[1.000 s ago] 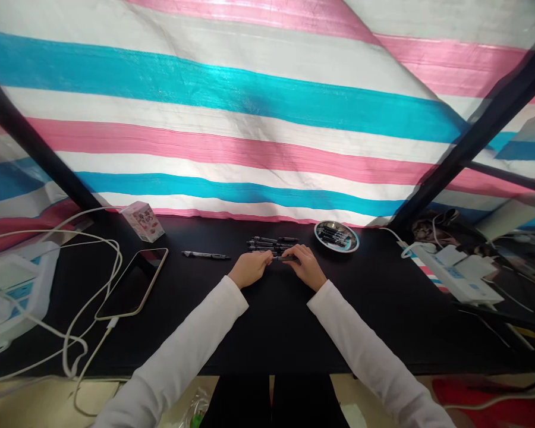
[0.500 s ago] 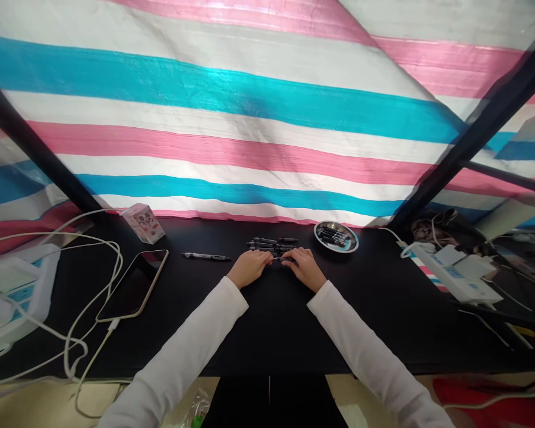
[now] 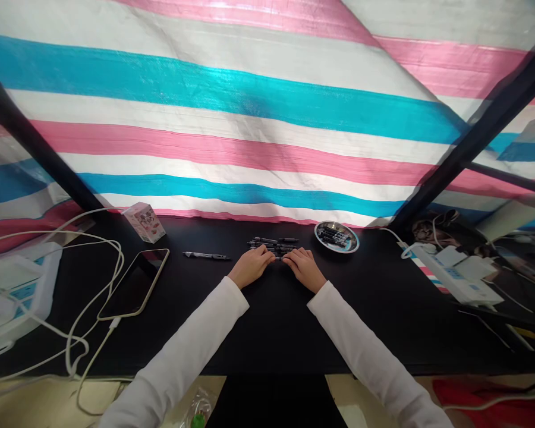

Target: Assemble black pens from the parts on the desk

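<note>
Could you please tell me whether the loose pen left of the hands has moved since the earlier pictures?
No, the pen has not moved: it lies at the same angle, with the same gap to the phone on its left.

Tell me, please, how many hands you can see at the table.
2: the left hand and the right hand, side by side at the near edge of the pens; no others show.

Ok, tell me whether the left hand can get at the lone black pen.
Likely yes: the left hand lies close to the lone black pen, and no object shows between them on the black tabletop.
</note>
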### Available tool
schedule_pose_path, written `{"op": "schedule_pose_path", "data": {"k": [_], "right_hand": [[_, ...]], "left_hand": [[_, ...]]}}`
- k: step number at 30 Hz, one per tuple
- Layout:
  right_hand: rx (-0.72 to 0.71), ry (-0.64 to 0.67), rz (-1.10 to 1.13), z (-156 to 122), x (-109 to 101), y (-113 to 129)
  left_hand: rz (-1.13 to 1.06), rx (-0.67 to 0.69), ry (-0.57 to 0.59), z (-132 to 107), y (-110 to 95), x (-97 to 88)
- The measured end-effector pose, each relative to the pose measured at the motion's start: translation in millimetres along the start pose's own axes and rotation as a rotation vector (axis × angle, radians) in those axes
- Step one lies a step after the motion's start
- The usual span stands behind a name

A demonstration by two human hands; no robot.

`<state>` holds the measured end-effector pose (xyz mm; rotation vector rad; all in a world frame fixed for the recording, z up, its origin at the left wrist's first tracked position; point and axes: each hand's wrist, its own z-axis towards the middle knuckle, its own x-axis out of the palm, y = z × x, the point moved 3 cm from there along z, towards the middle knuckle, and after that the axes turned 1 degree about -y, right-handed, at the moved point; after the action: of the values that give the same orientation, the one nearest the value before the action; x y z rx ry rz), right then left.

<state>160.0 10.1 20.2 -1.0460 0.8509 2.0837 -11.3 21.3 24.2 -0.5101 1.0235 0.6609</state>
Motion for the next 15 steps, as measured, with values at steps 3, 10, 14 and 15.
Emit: {"op": "schedule_pose_path", "data": {"k": [3,10,14,15], "right_hand": [[-0.009,-0.033,0.039,0.3,-0.7,-1.3],[0.018,-0.098,0.047,0.3,-5.5,3.7],[0.015,-0.055,0.030,-0.2,-5.5,7.4],[0.015,-0.041,0.012,-0.4,-5.1,8.0]], "left_hand": [[-0.038,-0.023,0.035,-0.2,1.2,-1.7],[-0.186,-0.063,0.159,-2.5,0.9,-1.0],[-0.142,-0.035,0.106,-2.0,1.3,2.9],[-0.134,-0.025,0.084,-1.7,1.6,3.7]]}}
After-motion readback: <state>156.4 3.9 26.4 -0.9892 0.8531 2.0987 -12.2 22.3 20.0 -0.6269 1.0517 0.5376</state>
